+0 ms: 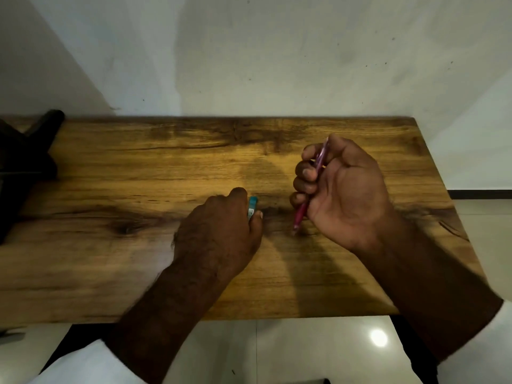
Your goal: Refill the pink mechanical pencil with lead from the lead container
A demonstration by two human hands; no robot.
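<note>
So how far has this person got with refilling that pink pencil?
Early days, it seems. Done: both items are picked up. The right hand grips the pink mechanical pencil, tip pointing down toward the wooden table. The left hand is closed on the teal lead container. Whether either has been opened is hidden by the fingers. Left: no lead is visible yet, so loading it still seems ahead.

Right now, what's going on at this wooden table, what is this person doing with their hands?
A person is working at a wooden table with both bare hands. The right hand is closed around a pink mechanical pencil, held at a slant with its tip near the tabletop. The left hand rests on the table, gripping a small teal lead container. The two items are apart, and no lead is visible, so the refill does not look started yet. A dark object sits at the table's far left.
</note>
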